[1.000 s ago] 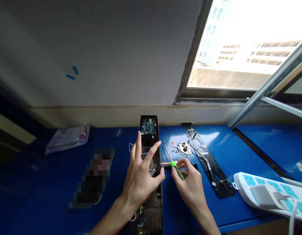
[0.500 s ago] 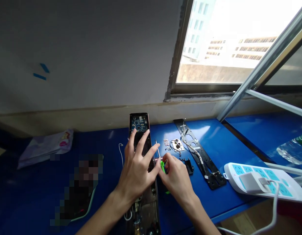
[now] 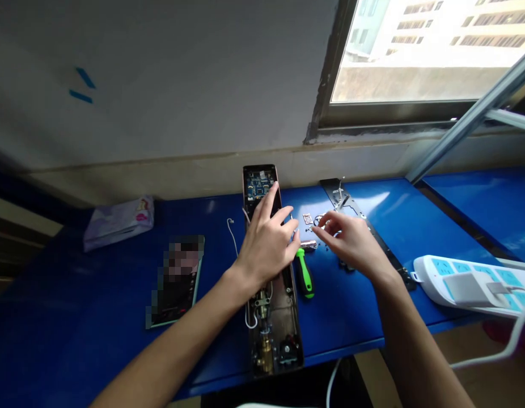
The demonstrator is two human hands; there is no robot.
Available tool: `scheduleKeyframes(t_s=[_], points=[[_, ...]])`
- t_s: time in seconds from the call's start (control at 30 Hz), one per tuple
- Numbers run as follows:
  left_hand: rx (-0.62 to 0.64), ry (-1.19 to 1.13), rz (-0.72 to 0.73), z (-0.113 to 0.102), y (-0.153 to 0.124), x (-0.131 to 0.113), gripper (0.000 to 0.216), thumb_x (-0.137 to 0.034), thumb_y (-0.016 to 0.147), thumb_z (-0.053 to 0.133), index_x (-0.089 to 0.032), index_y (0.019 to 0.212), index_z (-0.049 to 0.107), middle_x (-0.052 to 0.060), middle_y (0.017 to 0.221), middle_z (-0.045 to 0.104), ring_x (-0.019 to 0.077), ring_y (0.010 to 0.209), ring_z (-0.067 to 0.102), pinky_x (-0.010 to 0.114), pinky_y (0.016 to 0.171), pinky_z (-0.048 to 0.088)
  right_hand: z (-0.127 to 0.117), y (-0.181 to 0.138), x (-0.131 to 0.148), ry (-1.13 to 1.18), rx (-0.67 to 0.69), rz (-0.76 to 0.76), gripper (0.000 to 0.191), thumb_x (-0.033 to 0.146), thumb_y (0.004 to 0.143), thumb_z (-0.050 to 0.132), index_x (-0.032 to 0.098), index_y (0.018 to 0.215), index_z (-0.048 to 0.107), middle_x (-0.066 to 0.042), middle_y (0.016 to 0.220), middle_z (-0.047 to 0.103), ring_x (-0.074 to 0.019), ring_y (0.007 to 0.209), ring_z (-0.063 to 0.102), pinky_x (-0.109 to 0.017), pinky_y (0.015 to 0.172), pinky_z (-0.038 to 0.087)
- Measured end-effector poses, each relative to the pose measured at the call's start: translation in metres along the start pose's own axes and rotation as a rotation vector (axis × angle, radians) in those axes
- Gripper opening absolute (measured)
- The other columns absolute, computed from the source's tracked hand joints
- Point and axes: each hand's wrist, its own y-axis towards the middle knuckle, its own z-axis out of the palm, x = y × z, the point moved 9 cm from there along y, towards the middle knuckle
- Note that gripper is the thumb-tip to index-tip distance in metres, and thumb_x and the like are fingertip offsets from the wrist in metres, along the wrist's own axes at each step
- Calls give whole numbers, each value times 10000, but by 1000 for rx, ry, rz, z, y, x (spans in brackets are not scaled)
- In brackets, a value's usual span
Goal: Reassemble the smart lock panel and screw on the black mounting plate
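Note:
A long dark casing (image 3: 279,334) lies lengthwise before me, with a blue circuit board (image 3: 258,184) at its far end and brass fittings (image 3: 266,354) at the near end. Over its middle rests my left hand (image 3: 266,243), fingers spread; whatever is under the palm is hidden. My right hand (image 3: 351,238) is to the right of the casing, thumb and fingertips drawn together near some tiny screws (image 3: 309,229); anything between them is too small to make out. Between the hands lies a green-and-black screwdriver (image 3: 305,275), its shaft partly covered by my left hand.
A black perforated plate (image 3: 333,190) runs behind my right hand, beside a small square part (image 3: 307,219). Farther right is a white power strip (image 3: 436,283) with a plugged-in charger (image 3: 466,292). On the left are a phone (image 3: 177,283) and a tissue pack (image 3: 118,224).
My right hand has moved away from the screwdriver, rightward to the small screws. The screwdriver now lies on the table. My left hand stays over the casing; the camera view has shifted.

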Motion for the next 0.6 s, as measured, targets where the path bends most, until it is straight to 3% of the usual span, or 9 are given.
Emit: scheduleKeyframes(t_s=[0.1, 0.2, 0.43, 0.6], points=[[41, -21, 42, 6, 6, 1, 261, -210, 1001, 602, -121, 978, 847, 147, 1196, 811, 427, 1592, 373, 626, 1307, 378, -17, 25, -1, -73, -23, 16, 149, 359, 955, 688, 215, 921, 705, -12, 769, 760, -158, 652, 685, -275, 640, 491], [58, -49, 56, 9, 8, 3, 263, -208, 997, 597, -137, 956, 847, 131, 1105, 832, 410, 1539, 467, 635, 1276, 421, -17, 51, -4, -171, 30, 27, 79, 260, 951, 708, 201, 986, 748, -27, 838, 782, -171, 747, 721, -292, 715, 537], [78, -42, 75, 11, 8, 3, 283, -212, 996, 579, -128, 1017, 849, 119, 1117, 831, 429, 1515, 491, 625, 1267, 438, 31, 86, -20, -325, 330, 58, 314, 394, 1022, 698, 182, 1254, 686, -90, 1276, 714, -226, 1082, 722, -445, 939, 629], [50, -60, 84, 7, 5, 3, 295, -227, 1006, 568, -132, 1058, 842, 127, 1165, 818, 423, 1534, 458, 629, 1252, 458, 50, 96, -23, -281, 388, 81, 341, 386, 1020, 701, 201, 1305, 669, -97, 1329, 693, -239, 1124, 714, -445, 950, 627]])
